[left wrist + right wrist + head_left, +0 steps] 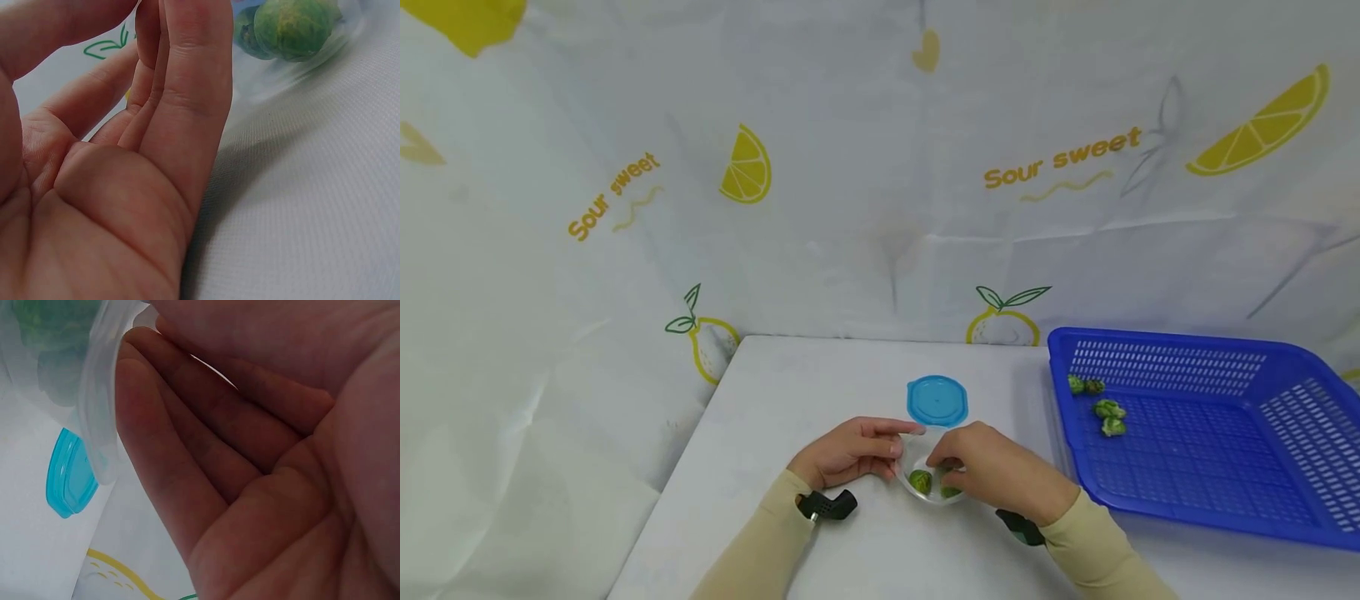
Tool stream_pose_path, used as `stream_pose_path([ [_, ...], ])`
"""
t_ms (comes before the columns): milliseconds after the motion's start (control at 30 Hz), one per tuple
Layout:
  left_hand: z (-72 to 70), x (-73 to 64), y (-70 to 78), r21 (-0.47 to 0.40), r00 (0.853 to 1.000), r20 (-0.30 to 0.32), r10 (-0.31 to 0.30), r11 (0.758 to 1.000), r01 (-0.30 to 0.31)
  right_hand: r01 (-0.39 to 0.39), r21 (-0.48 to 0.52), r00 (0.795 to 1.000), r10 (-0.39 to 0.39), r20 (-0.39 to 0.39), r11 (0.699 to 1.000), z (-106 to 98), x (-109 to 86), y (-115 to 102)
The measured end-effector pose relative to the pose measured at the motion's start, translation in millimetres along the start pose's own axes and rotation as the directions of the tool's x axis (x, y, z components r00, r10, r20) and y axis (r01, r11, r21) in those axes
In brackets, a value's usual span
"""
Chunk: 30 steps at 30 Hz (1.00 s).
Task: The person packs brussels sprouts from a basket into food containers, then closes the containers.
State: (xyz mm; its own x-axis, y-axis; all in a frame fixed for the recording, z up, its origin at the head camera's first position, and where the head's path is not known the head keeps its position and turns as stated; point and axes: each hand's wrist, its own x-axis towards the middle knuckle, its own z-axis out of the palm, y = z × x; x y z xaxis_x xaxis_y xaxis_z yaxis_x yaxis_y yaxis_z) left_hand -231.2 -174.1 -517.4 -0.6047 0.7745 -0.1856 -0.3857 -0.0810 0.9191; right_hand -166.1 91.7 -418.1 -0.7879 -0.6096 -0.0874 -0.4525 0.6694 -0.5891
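Observation:
On the white table a small clear plastic bowl (917, 497) holds green Brussels sprouts (921, 481). My left hand (855, 451) grips the bowl's left side, index finger along the far rim and thumb at the near side. From the right, my right hand (1000, 468) reaches over the bowl with bent fingers, its thumb beside a partly covered sprout (951, 490). Whether those fingers pinch anything is hidden. Through the bowl wall, two sprouts (294, 28) show in the left wrist view. A blue lid (937, 401) lies flat just beyond the bowl.
At the right stands a large blue plastic basket (1195, 502) with slotted walls. Several more sprouts (1108, 409) lie at its left end. A white sheet printed with lemons (850, 167) hangs behind the table and along its left side.

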Motion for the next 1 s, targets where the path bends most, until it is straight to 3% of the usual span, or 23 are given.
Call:
stream_pose_path([
  [200,3.4,7.6,2.5,0.015,1.0,0.019,-0.002,1.0,0.002,0.011,-0.02,0.999,-0.012,-0.05,1.0,-9,-12.2,2],
  [367,1.9,5.9,-0.7,0.029,1.0,-0.002,-0.017,0.999,0.017,0.024,-0.031,0.997,-0.027,-0.074,0.999,-21,-23.3,0],
  [600,1.4,0.3,-2.1,0.044,1.0,-0.017,-0.002,0.999,0.003,-0.055,-0.141,0.994,0.042,-0.097,0.988,-62,-49.6,3],
  [767,0.0,0.4,-5.2,0.056,1.0,-0.006,0.006,0.998,-0.006,-0.149,-0.123,0.984,0.135,-0.118,0.981,-100,-76.6,27],
  [1000,-0.4,1.8,-7.3,0.052,1.0,-0.001,0.023,0.998,-0.023,-0.25,-0.099,0.966,0.24,-0.1,0.963,-132,-106.5,90],
])
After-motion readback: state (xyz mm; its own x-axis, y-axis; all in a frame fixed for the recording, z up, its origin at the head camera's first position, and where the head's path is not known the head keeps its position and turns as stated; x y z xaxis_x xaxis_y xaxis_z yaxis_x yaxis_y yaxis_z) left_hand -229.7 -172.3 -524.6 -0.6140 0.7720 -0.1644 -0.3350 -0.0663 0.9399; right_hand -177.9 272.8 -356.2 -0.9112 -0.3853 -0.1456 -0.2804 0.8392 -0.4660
